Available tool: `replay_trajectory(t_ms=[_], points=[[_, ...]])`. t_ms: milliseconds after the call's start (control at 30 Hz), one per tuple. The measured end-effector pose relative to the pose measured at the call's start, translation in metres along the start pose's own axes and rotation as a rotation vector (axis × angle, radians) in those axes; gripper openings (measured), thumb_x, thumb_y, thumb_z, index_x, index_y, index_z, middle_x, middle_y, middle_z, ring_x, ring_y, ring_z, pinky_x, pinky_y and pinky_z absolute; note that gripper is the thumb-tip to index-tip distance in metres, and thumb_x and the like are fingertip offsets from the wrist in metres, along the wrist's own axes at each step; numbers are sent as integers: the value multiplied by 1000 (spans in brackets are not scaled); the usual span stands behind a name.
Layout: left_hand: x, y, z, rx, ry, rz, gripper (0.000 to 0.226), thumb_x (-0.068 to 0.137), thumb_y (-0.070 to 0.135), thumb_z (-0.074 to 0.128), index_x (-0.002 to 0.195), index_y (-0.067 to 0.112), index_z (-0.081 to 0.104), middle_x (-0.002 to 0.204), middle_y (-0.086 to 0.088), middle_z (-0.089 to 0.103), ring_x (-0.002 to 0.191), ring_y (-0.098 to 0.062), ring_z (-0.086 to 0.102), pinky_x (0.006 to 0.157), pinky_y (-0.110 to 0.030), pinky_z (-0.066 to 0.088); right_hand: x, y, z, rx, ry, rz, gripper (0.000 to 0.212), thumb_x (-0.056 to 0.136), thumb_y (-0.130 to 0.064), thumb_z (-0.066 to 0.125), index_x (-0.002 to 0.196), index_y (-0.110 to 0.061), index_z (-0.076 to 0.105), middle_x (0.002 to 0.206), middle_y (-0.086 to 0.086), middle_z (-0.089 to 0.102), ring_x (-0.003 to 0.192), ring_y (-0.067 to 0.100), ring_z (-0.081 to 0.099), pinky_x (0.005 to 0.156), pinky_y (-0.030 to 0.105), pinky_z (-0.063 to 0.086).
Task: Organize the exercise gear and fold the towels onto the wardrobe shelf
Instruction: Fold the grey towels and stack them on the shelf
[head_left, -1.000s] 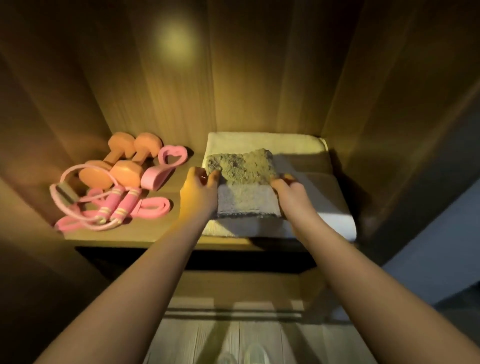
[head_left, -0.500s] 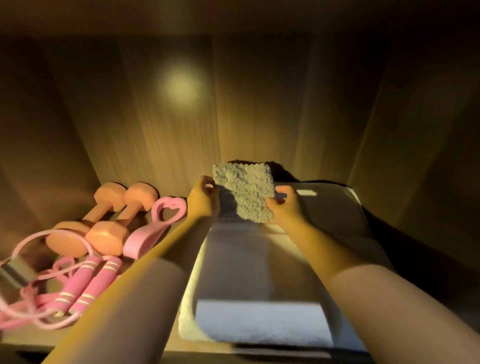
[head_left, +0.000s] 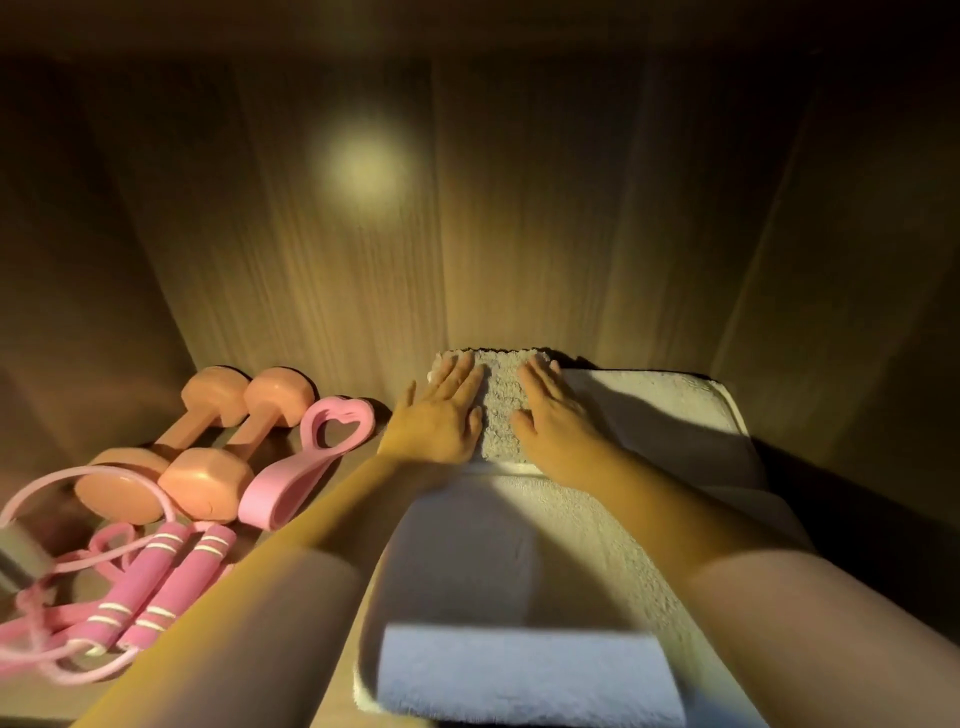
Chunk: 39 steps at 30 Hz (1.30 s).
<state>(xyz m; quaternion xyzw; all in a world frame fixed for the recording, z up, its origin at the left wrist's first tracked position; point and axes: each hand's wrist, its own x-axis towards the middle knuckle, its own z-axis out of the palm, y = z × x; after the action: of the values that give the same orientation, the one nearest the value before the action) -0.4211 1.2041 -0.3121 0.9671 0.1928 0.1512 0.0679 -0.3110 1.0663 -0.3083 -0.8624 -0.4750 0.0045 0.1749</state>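
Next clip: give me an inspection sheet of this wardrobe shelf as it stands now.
Surface: wooden shelf, dimly lit, gear left, towels right.
Job's things: small grey towel lies on a folded white towel at the back; pale blue towel in front; two orange dumbbells, pink heart ring and pink jump rope grouped left.
Clutter: blurred grey object at left edge, unidentifiable.
Grips: left hand and right hand flat, pressing the grey towel.
Cables: nothing seen.
Surroundings: wood back panel with a light spot.
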Motion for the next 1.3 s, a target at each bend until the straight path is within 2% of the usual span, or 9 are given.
replay_trajectory(t_ms=[67, 133, 267, 433, 600, 800, 900, 1100, 1300], points=[[3, -5, 7, -8, -107, -49, 57, 104, 39, 24, 156, 23, 7, 163, 6, -4, 149, -10, -6, 118, -50, 4, 1, 5, 9, -145, -101, -3, 60, 104, -38, 16, 154, -16, -10, 161, 1, -18, 149, 24, -14, 118, 57, 0], [4, -9, 12, -6, -148, -85, 59, 104, 44, 21, 156, 21, 6, 163, 6, -5, 149, -9, -7, 119, -50, 3, 3, 8, 16, -235, -148, 16, 60, 103, -41, 10, 154, -17, -10, 160, 0, -20, 148, 26, -14, 117, 60, -1], [8, -10, 9, -27, -218, -212, 63, 103, 48, 19, 156, 18, 5, 163, 5, -7, 149, -8, -6, 119, -53, 4, 5, 5, 14, -216, -177, 75, 61, 102, -45, 9, 154, -20, -11, 161, -4, -19, 149, 24, -14, 114, 61, -5], [-12, -6, -12, 49, -116, -281, 72, 100, 56, 18, 156, 15, 1, 164, -3, -5, 150, -18, -3, 119, -50, 7, -14, 9, -14, -156, -144, 165, 74, 97, -64, 10, 154, -21, -11, 161, -4, -17, 147, 23, -19, 115, 58, -9], [-62, 19, -47, 96, -112, -272, 69, 100, 55, 21, 156, 17, 5, 164, -7, -1, 150, -25, 2, 119, -52, 11, -75, -3, -50, -269, -165, 124, 74, 98, -61, 16, 155, -21, -7, 163, -2, -9, 149, 24, -12, 117, 58, -3], [-158, 79, -89, 126, -232, -278, 65, 101, 52, 18, 156, 21, 2, 164, -5, -6, 150, -23, -6, 120, -52, 6, -166, -38, -89, -228, -313, 176, 73, 97, -62, 16, 153, -27, -16, 161, -6, -16, 148, 20, -18, 118, 55, -6], [-216, 106, -109, 63, -189, -283, 64, 102, 51, 24, 156, 22, 8, 164, -5, -1, 150, -23, -2, 119, -51, 11, -229, -56, -99, -223, -255, 102, 74, 98, -60, 22, 155, -22, -8, 164, -2, -5, 150, 24, -9, 117, 57, 0], [-354, 160, -122, -32, -101, -203, 62, 101, 49, 31, 154, 19, 19, 162, -6, 11, 150, -24, 5, 118, -51, 19, -377, -89, -93, -117, -227, 33, 73, 99, -57, 27, 155, -22, -3, 164, 0, 2, 150, 25, -4, 118, 55, 2], [-496, 198, -98, -200, -215, -183, 61, 100, 52, 33, 154, 25, 21, 163, 2, 10, 150, -16, 1, 121, -47, 10, -514, -112, -69, -29, -271, -27, 72, 98, -56, 31, 156, -26, -1, 163, -6, 5, 150, 18, -3, 119, 50, 2]])
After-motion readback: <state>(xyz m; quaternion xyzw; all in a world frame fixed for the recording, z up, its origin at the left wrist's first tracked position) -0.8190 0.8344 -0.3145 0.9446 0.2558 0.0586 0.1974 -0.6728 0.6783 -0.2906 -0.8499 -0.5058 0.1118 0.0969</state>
